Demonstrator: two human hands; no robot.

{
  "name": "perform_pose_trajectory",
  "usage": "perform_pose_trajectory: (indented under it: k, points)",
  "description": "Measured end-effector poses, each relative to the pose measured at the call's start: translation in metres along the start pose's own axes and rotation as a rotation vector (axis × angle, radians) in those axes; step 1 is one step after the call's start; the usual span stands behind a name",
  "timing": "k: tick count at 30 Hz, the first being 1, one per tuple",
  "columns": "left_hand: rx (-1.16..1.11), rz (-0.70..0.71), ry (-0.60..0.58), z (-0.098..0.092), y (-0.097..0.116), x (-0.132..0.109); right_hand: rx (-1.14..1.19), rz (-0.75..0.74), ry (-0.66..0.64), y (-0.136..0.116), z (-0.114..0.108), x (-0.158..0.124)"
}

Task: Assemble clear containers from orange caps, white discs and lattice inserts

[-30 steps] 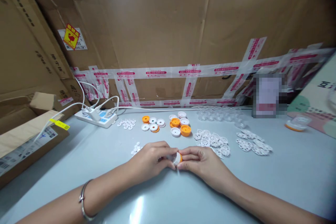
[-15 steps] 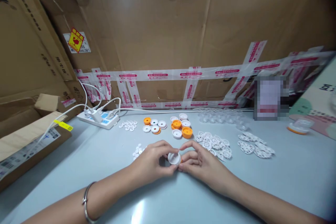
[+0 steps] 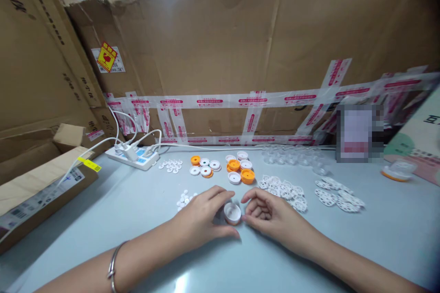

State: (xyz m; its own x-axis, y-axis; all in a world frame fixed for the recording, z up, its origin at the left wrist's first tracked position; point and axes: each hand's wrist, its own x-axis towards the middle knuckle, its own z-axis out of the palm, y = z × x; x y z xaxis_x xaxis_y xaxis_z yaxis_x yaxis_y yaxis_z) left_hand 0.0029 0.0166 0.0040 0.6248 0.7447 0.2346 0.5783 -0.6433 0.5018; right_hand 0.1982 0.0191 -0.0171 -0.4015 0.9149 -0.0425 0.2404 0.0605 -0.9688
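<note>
A small round white cap with its hollow side facing me sits between my two hands, low over the grey table. My left hand curls around its left side with thumb and fingers on it. My right hand pinches it from the right, fingers bent. Behind them lie orange and white caps, small white discs to the left, and white perforated discs to the right.
A white power strip with plugs and cables lies at the back left. Cardboard walls ring the table, and a flat carton lies at the left. Clear plastic pieces and more perforated discs sit at the right, near an orange-rimmed part.
The cap was held edge-on with an orange side showing; it has been turned so its white hollow faces me. My right hand's fingers have loosened and drawn slightly right.
</note>
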Motion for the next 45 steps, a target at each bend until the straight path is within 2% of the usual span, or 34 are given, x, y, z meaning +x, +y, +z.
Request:
perform_pose_trajectory:
  k: [3, 6, 8, 11, 14, 17, 28, 36, 39, 42, 45]
  points:
    - [0.028, 0.058, 0.175, -0.016, -0.001, 0.001, 0.031, -0.024, 0.142, -0.014, -0.018, 0.0]
    - [0.09, 0.074, 0.369, -0.031, -0.007, 0.003, 0.007, -0.09, 0.418, -0.028, -0.052, 0.0]
    - [0.128, 0.074, 0.419, -0.035, -0.013, 0.005, -0.141, -0.087, 0.445, -0.031, -0.073, 0.002]
    - [0.169, 0.073, 0.379, -0.032, -0.023, 0.007, -0.467, -0.035, 0.345, -0.024, -0.09, 0.004]
    - [0.2, 0.042, 0.295, -0.025, -0.029, 0.008, -0.705, -0.005, 0.25, -0.012, -0.087, 0.006]
    - [0.216, 0.014, 0.242, -0.021, -0.029, 0.008, -0.802, -0.005, 0.252, -0.004, -0.079, 0.008]
    - [0.204, -0.003, 0.211, -0.02, -0.027, 0.007, -0.808, 0.036, 0.249, -0.005, -0.074, 0.008]
    - [0.189, 0.0, 0.202, -0.019, -0.027, 0.007, -0.834, 0.014, 0.237, -0.008, -0.081, 0.007]
    - [0.173, 0.012, 0.223, -0.019, -0.026, 0.007, -0.713, 0.008, 0.28, -0.013, -0.078, 0.005]
    - [0.113, 0.019, 0.266, -0.016, -0.02, 0.007, -0.357, 0.024, 0.291, -0.02, -0.063, 0.001]
    - [-0.038, -0.005, 0.29, -0.011, -0.008, 0.005, -0.041, 0.002, 0.311, -0.026, -0.038, -0.001]
